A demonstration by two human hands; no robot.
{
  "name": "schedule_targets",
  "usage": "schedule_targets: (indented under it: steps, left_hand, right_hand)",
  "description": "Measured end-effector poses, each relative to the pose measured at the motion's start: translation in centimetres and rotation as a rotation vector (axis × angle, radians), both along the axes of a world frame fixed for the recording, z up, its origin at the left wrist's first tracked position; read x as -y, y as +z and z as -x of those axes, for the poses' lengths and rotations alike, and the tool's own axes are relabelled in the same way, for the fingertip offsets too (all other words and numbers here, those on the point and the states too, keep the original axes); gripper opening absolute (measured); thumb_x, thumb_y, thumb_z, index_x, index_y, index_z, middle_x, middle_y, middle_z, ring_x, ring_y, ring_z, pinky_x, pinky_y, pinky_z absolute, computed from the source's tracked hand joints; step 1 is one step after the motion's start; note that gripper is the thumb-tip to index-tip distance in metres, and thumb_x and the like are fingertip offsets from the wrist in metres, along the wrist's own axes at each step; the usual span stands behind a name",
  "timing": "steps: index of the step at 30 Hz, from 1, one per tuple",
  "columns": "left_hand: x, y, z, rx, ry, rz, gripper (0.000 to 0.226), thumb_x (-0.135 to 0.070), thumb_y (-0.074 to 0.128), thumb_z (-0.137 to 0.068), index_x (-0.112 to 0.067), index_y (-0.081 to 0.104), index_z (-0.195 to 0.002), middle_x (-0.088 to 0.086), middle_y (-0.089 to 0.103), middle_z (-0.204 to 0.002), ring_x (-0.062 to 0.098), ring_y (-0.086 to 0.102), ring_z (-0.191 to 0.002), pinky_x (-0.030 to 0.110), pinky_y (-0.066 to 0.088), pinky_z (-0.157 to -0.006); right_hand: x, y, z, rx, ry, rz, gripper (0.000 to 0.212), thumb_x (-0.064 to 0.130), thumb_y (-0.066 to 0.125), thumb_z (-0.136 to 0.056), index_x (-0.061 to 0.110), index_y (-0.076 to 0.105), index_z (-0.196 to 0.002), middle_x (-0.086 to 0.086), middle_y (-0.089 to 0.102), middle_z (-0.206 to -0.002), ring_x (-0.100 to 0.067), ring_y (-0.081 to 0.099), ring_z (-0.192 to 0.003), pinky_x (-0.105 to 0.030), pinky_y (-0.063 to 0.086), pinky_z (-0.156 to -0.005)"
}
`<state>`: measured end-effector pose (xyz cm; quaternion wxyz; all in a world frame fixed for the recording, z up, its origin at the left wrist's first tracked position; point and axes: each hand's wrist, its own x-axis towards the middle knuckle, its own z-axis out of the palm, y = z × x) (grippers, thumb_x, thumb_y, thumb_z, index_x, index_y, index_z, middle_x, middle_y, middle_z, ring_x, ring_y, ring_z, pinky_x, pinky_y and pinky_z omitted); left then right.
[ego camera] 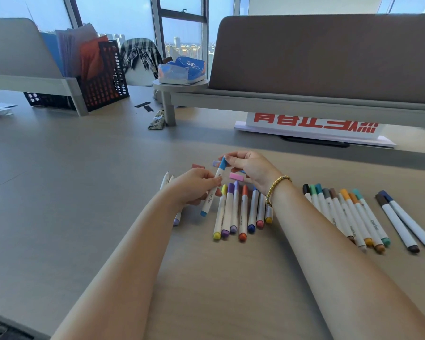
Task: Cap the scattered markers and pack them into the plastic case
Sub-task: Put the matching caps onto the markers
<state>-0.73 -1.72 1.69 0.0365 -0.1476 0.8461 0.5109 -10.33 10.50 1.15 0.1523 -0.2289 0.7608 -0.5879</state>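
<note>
Left hand [194, 185] grips the light, stiff marker [212, 190] mid-barrel, the best hold; right hand [248, 168] pinches its blue cap [223, 163], above the table [84, 180] centre.

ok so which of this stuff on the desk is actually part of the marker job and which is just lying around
Part of the job:
- blue marker, held by left hand and right hand
- pink cap
- middle row of markers
- right group of markers

Just lying about:
- black mesh file holder
- red-lettered sign
- tissue pack
</note>
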Motion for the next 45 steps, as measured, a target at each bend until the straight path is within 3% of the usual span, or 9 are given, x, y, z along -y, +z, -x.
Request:
schedule_targets:
  steps: [10, 13, 17, 22, 27, 32, 36, 39, 45]
  left_hand:
    - [0.4, -0.7, 0.2, -0.020, 0.077, -0.136, 0.023, -0.021, 0.045, -0.099, -0.014, 0.058, -0.082, 0.000, 0.057, -0.066, -0.001, 0.034, -0.029, 0.012, 0.026, -0.034]
    - [0.2, -0.6, 0.2, -0.056, 0.080, -0.145, 0.020, -0.021, 0.045, -0.099, -0.014, 0.057, -0.084, -0.001, 0.059, -0.067, 0.000, 0.032, -0.031, 0.011, 0.025, -0.033]
    - [0.1, 0.2, 0.0, -0.093, 0.085, -0.080, 0.025, -0.031, 0.044, -0.099, -0.013, 0.059, -0.091, 0.000, 0.069, -0.079, 0.005, 0.033, -0.039, 0.014, 0.027, -0.037]
    - [3.8, 0.1, -0.5, -0.190, 0.345, 0.354, 0.024, -0.026, 0.044, -0.098, -0.013, 0.063, -0.090, 0.002, 0.064, -0.083, 0.020, 0.060, -0.072, 0.018, 0.043, -0.058]
    - [5.0, -0.7, -0.5, 0.056, 0.281, 0.686, 0.027, -0.037, 0.053, -0.092, -0.013, 0.065, -0.095, 0.002, 0.059, -0.089, 0.021, 0.054, -0.083, 0.030, 0.047, -0.077]
    - [4.0, -0.8, -0.3, 0.178, 0.183, 0.828, 0.035, -0.046, 0.054, -0.087, -0.013, 0.054, -0.076, 0.003, 0.056, -0.084, 0.022, 0.054, -0.080, 0.029, 0.046, -0.067]
    - [2.9, -0.7, -0.4, 0.166, 0.166, 0.920, 0.022, -0.037, 0.052, -0.089, -0.015, 0.053, -0.088, 0.002, 0.050, -0.091, 0.022, 0.049, -0.082, 0.028, 0.041, -0.066]
    - [2.5, -1.0, 0.2, 0.107, 0.195, 0.829, 0.025, -0.035, 0.048, -0.090, -0.012, 0.058, -0.086, 0.004, 0.052, -0.083, 0.022, 0.049, -0.076, 0.027, 0.038, -0.063]
    - [1.5, 0.3, 0.8, -0.127, 0.298, 0.190, 0.036, -0.029, 0.036, -0.101, -0.019, 0.047, -0.068, -0.003, 0.052, -0.067, 0.006, 0.046, -0.046, 0.018, 0.033, -0.043]
  right_hand:
    - [0.7, -0.4, -0.3, -0.285, -0.007, -0.205, 0.029, 0.016, 0.047, -0.098, 0.005, 0.063, -0.119, -0.008, 0.067, -0.108, -0.019, 0.058, -0.100, -0.016, 0.046, -0.075]
    - [1.0, 0.1, -0.6, -0.216, -0.014, -0.073, 0.029, 0.020, 0.048, -0.097, 0.005, 0.065, -0.116, -0.007, 0.066, -0.103, -0.008, 0.057, -0.088, -0.012, 0.044, -0.067]
    - [1.6, 0.1, -1.0, -0.049, -0.049, 0.068, 0.026, 0.025, 0.055, -0.094, 0.005, 0.063, -0.108, -0.005, 0.066, -0.094, -0.011, 0.056, -0.083, -0.032, 0.047, -0.083]
    - [1.5, 0.0, -0.8, -0.047, -0.028, -0.072, 0.025, 0.020, 0.056, -0.094, 0.000, 0.063, -0.106, 0.001, 0.061, -0.078, -0.005, 0.050, -0.069, -0.015, 0.043, -0.066]
    - [2.1, -0.4, -1.0, -0.186, 0.055, -0.293, 0.025, 0.022, 0.053, -0.095, 0.002, 0.065, -0.103, -0.001, 0.063, -0.082, -0.014, 0.055, -0.071, -0.018, 0.043, -0.062]
    - [2.0, -1.1, -0.2, -0.299, 0.159, -0.536, 0.022, 0.030, 0.053, -0.094, 0.018, 0.068, -0.084, 0.022, 0.043, -0.079, -0.004, 0.045, -0.075, -0.037, 0.040, -0.093]
    - [1.6, -1.2, 0.2, -0.340, 0.095, -0.530, 0.027, 0.026, 0.047, -0.096, 0.019, 0.069, -0.081, 0.016, 0.055, -0.083, -0.010, 0.050, -0.076, -0.045, 0.040, -0.097]
    - [0.4, -1.2, 1.2, -0.348, -0.144, -0.388, 0.028, 0.024, 0.045, -0.096, 0.019, 0.067, -0.079, 0.002, 0.065, -0.077, -0.016, 0.059, -0.077, -0.041, 0.048, -0.089]
    - [-0.8, -2.4, 2.7, -0.367, -0.380, -0.415, 0.020, 0.020, 0.047, -0.094, 0.014, 0.066, -0.092, -0.004, 0.067, -0.097, -0.022, 0.059, -0.096, -0.045, 0.046, -0.093]
